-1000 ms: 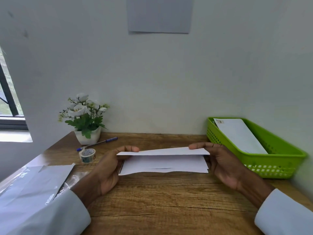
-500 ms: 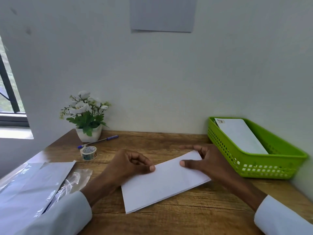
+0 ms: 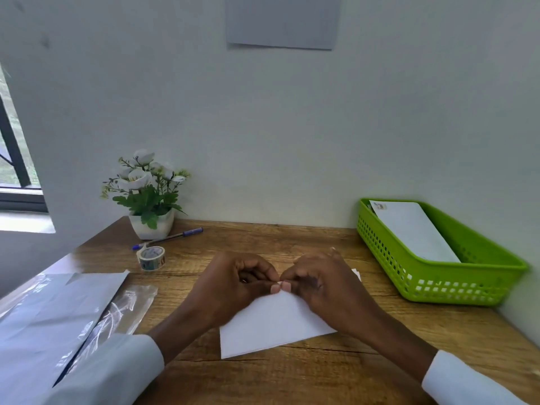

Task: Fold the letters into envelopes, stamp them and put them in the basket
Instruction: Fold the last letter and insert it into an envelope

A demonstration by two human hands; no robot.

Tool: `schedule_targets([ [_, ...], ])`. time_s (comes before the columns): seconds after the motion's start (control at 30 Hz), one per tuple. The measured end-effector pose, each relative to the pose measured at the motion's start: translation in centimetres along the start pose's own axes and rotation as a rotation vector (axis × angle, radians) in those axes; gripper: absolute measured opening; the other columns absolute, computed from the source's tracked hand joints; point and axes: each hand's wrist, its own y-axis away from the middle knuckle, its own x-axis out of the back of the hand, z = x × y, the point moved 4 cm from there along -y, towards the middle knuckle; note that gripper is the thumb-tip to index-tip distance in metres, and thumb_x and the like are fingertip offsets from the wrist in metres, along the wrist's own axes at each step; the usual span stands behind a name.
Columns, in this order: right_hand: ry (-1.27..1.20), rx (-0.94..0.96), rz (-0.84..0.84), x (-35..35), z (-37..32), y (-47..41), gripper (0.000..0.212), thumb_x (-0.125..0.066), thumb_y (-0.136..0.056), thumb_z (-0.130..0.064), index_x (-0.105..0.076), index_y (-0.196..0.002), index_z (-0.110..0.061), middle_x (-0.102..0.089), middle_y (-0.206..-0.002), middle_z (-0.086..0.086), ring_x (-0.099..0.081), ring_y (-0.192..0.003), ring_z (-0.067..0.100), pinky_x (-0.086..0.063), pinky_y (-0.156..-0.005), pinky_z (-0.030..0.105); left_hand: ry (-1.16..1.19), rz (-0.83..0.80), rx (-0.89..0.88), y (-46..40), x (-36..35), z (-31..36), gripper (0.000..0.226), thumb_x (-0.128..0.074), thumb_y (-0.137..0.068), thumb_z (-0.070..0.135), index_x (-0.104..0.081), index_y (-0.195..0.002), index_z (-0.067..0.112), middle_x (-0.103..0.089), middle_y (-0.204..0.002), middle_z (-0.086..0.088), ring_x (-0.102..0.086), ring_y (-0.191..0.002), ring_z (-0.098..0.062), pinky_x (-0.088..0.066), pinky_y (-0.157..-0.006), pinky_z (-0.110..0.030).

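Note:
A folded white letter [image 3: 271, 325] lies slanted on the wooden desk [image 3: 292, 375] in front of me. My left hand [image 3: 230, 285] and my right hand [image 3: 324, 287] meet at the middle of its far edge. Both have curled fingers, and the thumb tips sit side by side pinching that edge. The hands hide the letter's far part. The green basket [image 3: 467, 287] stands at the right against the wall and holds a white envelope [image 3: 415, 232] with a stamp at its far corner.
A roll of stamp stickers [image 3: 151, 257] and a blue pen [image 3: 169, 237] lie at the back left by a potted plant [image 3: 146, 188]. Grey sheets [image 3: 58, 311] and a clear plastic wrapper [image 3: 125, 308] cover the desk's left side.
The letter, held up in the air a second ago, was laid flat on the desk. Both hands then slid inward along its far edge until the thumbs met at the middle.

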Motion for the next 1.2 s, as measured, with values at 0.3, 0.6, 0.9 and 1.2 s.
schedule_targets([
  [0.3,0.008,-0.273,0.069,3.8,3.8,-0.5,0.026,-0.076,-0.083,-0.028,-0.068,-0.061,-0.039,-0.075,-0.078,-0.016,-0.067,-0.078,0.002,-0.054,-0.076,0.033,0.031,0.145,0.038,-1.1,2.9,-1.3,0.015,-0.084,-0.071,0.01,-0.076,-0.072,0.022,-0.076,-0.077,0.006,-0.069,-0.067,-0.006,-0.054,-0.063,-0.016],
  [0.6,-0.062,-0.398,0.148,3.5,7.5,0.3,0.013,-0.073,-0.087,-0.022,-0.075,-0.074,-0.02,-0.074,-0.08,-0.009,-0.066,-0.081,0.008,-0.049,-0.073,0.03,-0.055,0.313,0.121,-0.8,5.0,-4.3,0.016,-0.081,-0.076,0.013,-0.073,-0.075,0.027,-0.075,-0.074,0.007,-0.072,-0.067,-0.011,-0.061,-0.066,-0.033],
  [0.9,0.38,-0.067,0.056,-0.6,2.8,0.2,0.019,-0.053,-0.096,-0.027,-0.071,-0.101,-0.026,-0.068,-0.104,-0.008,-0.058,-0.097,0.014,-0.04,-0.078,0.028,-0.455,-0.302,0.147,0.2,-2.4,-3.4,0.052,-0.049,-0.095,0.051,-0.038,-0.144,0.04,-0.034,-0.151,0.025,-0.026,-0.139,0.003,-0.022,-0.115,-0.027],
  [1.2,0.231,-0.041,-0.412,-4.3,-0.7,1.9,0.057,-0.024,-0.105,-0.043,-0.021,-0.156,-0.017,-0.016,-0.165,0.002,-0.012,-0.151,0.012,-0.013,-0.122,0.03,-0.799,-0.526,0.23,0.8,-3.0,-4.7,0.062,-0.012,-0.101,0.054,0.007,-0.154,0.03,0.013,-0.163,0.007,0.016,-0.149,-0.017,0.008,-0.119,-0.047],
])
